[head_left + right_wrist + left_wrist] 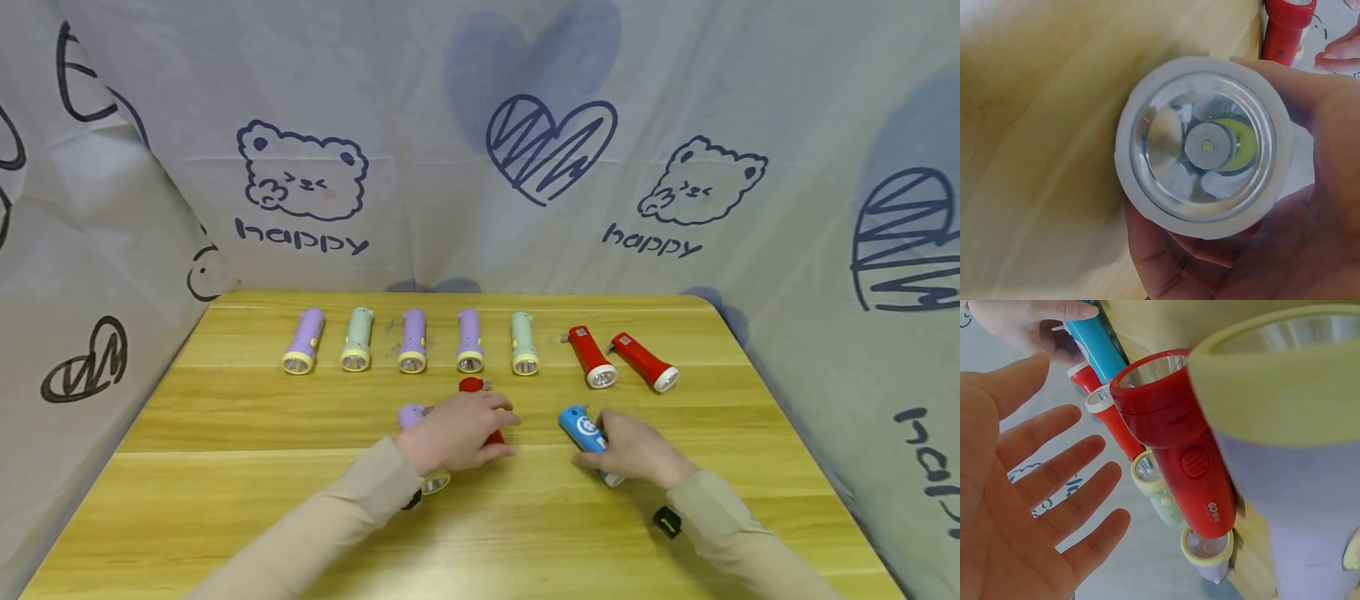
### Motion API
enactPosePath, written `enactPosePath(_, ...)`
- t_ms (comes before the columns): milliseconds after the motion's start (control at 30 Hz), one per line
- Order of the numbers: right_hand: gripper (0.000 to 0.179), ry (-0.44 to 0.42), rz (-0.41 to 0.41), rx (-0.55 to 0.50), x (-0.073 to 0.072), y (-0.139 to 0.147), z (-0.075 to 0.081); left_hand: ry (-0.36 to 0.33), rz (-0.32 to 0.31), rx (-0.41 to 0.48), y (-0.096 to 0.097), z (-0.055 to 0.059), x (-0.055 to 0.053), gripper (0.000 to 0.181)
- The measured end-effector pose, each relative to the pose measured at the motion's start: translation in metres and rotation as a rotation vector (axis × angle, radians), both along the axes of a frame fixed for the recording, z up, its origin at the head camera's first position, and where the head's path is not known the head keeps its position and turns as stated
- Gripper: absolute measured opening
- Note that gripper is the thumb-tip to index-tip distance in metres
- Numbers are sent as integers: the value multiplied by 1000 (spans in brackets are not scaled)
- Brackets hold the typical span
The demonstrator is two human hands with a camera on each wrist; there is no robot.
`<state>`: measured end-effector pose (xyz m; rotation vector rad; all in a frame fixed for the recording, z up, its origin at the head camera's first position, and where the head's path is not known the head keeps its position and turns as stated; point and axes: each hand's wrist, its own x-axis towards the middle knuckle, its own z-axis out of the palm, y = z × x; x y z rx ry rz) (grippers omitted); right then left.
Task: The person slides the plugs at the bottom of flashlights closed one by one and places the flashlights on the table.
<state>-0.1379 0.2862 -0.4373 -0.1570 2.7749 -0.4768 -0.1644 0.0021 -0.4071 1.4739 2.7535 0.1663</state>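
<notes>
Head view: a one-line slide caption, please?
Left hand beside a red torch, right hand gripping a blue torch, seven more torches lined up behind.

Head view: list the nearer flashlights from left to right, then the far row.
Nearer: purple flashlight, red flashlight, blue flashlight. Far: first purple, first green, second purple, third purple, second green, first red, second red.

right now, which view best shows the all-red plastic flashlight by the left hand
The left wrist view: the all-red plastic flashlight shows nearly whole, its switch included. The head view shows only bits around the left hand; the right wrist view, part at the top edge.
</notes>
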Motion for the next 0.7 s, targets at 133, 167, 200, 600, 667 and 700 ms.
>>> enactPosePath(133,55,-3,1,16,0,-2,-2,-1,5,4,1,-1,0,44)
enactPosePath(167,55,-2,3,16,0,-3,-2,-5,7,7,0,-1,0,44)
enactPosePath(200,54,-5,2,17,0,-3,-2,-11,11,10,0,-1,0,44)
enactPosePath(600,41,-2,-17,-103,-1,-12,-4,-76,35,130,-6,-3,-3,38)
enactPosePath(667,43,10,-15,-139,-2,-13,-5,-85,49,154,-7,-4,-4,38)
enactPosePath(700,43,17,-18,-155,-3,-14,-5,-86,58,163,-8,-4,-4,38)
